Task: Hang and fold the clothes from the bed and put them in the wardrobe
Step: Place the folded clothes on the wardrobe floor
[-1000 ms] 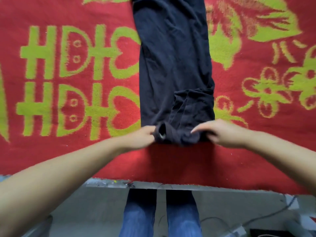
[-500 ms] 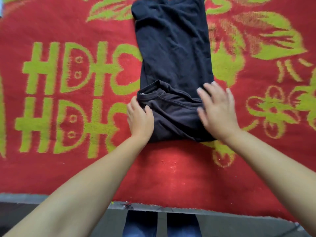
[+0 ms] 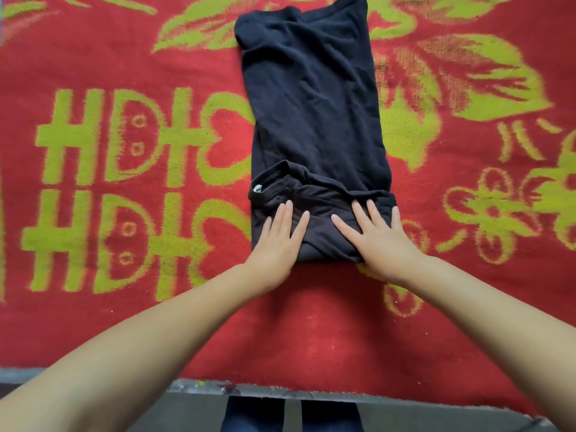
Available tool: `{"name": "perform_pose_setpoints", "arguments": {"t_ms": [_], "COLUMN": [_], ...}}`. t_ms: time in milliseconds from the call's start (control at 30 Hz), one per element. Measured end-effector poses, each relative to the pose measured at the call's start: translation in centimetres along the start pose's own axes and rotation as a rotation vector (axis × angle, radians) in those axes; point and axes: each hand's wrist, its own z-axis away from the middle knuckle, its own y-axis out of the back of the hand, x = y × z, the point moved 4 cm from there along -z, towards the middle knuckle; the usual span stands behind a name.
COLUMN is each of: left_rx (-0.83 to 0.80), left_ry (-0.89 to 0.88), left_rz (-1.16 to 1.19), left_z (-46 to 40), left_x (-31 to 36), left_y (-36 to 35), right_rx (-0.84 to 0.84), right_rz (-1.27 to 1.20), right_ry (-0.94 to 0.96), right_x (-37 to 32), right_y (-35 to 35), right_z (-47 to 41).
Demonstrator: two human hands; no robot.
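A dark navy garment [image 3: 311, 98] lies lengthwise on the bed, folded into a long narrow strip. Its near end is turned over onto itself, with the neckband and a small white label [image 3: 258, 188] facing up at the left of the fold. My left hand [image 3: 279, 241] lies flat on the left part of the folded end, fingers straight and spread. My right hand [image 3: 378, 238] presses flat on the right part of it, fingers spread the same way. Neither hand grips the cloth.
A red blanket [image 3: 124, 57] with yellow-green letters and flower patterns covers the bed. The bed's near edge [image 3: 199, 386] runs across the bottom, with grey floor and my blue-jeaned legs [image 3: 258, 416] below it.
The near end of the garment, gripped by both hands a second ago, has been folded away from me onto the strip. Both hands have since moved onto the fold and flattened.
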Motion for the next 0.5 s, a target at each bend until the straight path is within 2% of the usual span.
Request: {"name": "perform_pose_setpoints", "arguments": {"t_ms": [100, 200, 300, 367, 500], "left_rx": [-0.200, -0.519, -0.787, -0.797, -0.502], "left_ry": [-0.057, -0.125, -0.165, -0.098, 0.092], "left_rz": [0.170, 0.391, 0.573, 0.735, 0.814], "left_z": [2.6, 6.0, 6.2, 3.8, -2.9], "left_x": [-0.5, -0.6, -1.5, -3.5, -8.2], "left_y": [0.8, 1.5, 3.8, 5.7, 7.9], "right_rx": [-0.211, -0.428, -0.476, -0.373, -0.057], "right_rz": [-0.116, -0.314, -0.407, -0.445, -0.646], "right_ry": [0.095, 0.276, 0.336, 0.255, -0.009], "right_x": [-0.9, -1.7, -1.1, 0.9, 5.4], "right_y": [1.5, 2.5, 4.8, 6.2, 6.9], "right_z": [2.1, 4.8, 4.7, 2.4, -2.5]}}
